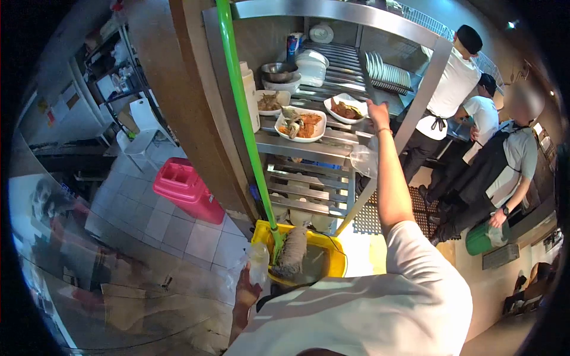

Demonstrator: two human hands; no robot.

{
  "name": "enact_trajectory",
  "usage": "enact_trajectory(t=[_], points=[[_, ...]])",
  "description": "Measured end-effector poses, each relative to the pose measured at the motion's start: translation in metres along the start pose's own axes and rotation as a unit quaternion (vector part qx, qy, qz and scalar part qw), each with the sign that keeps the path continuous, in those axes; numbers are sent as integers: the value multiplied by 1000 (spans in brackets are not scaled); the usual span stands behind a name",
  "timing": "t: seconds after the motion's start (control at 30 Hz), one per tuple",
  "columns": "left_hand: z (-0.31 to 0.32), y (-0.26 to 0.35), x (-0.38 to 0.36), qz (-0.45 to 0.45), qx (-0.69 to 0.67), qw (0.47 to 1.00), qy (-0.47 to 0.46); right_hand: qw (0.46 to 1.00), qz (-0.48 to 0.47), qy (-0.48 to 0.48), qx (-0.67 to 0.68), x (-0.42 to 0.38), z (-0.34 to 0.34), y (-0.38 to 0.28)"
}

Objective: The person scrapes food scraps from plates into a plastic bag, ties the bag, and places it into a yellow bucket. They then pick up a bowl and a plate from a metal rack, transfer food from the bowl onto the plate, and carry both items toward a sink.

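Right hand raised high at the end of a straight, outstretched arm, closed around the lower end of a long flat dark tool that slants up and left over the metal rack; fingers wrapped on it, a thin band at the wrist. Tool's upper end lying against the rack's slatted top shelf, just beside a row of upright plates; hard to say what kind of tool, blurred and narrow. Left hand low at the bottom of the view, bent in near the body, gripping a crumpled clear plastic bag; fingers mostly hidden behind the bag and the white sleeve, so the exact grip hard to make out. Another clear bag hanging near the right forearm, its attachment not visible. On the rack's middle shelf, just left of the raised hand: a white dish of reddish food, a larger white dish of orange food, a small plate of brown food, a metal bowl and stacked white bowls behind. Lower shelves partly hidden, pale bowls showing between the slats. In front of the rack, a green mop handle running from the top edge down into a yellow bucket, the grey mop head resting inside. Pink bin on the tiled floor to the left. To the right, three other people in dark aprons, one bending over a green bucket; their hands largely hidden or too small to read.
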State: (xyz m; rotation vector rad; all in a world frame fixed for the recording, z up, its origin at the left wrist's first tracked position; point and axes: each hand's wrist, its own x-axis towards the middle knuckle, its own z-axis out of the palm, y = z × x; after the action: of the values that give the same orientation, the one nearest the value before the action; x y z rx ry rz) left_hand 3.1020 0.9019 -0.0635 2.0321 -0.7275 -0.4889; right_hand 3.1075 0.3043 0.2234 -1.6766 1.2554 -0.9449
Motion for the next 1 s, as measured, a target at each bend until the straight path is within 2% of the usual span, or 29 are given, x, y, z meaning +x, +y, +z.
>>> enact_trajectory(t=[0.07,0.1,0.13,0.2,0.27,0.33,0.47,0.57,0.63,0.67,0.73,0.83,0.93,1.0], points=[[1,-1,8,72,-26,997,-30,981,90,-137,102,6,-3,23],[-1,21,12,71,1,997,-25,978,124,-130,109,1,5,22],[0,24,15,74,7,997,-32,973,118,-153,128,3,12,29],[2,26,26,118,20,991,-51,937,156,-211,232,11,24,37],[0,48,31,89,11,994,-64,905,169,-265,285,23,34,49],[0,56,32,104,-4,992,-69,912,177,-226,292,19,38,44],[-1,76,23,70,-64,993,-68,923,154,-194,293,19,42,40],[7,76,32,80,-49,993,-75,910,114,-253,309,10,28,30],[11,76,36,151,-25,984,-91,883,99,-274,367,-11,16,16],[15,74,41,141,-25,985,-96,870,131,-273,389,-27,4,4],[22,77,60,260,-34,962,-80,834,120,-316,436,-58,-15,-9],[18,111,86,234,-11,966,-107,787,74,-412,454,-114,-48,-11],[19,135,106,232,-38,967,-95,778,124,-430,441,-166,-71,10],[22,143,120,292,-45,953,-67,776,145,-445,422,-209,-73,26]])
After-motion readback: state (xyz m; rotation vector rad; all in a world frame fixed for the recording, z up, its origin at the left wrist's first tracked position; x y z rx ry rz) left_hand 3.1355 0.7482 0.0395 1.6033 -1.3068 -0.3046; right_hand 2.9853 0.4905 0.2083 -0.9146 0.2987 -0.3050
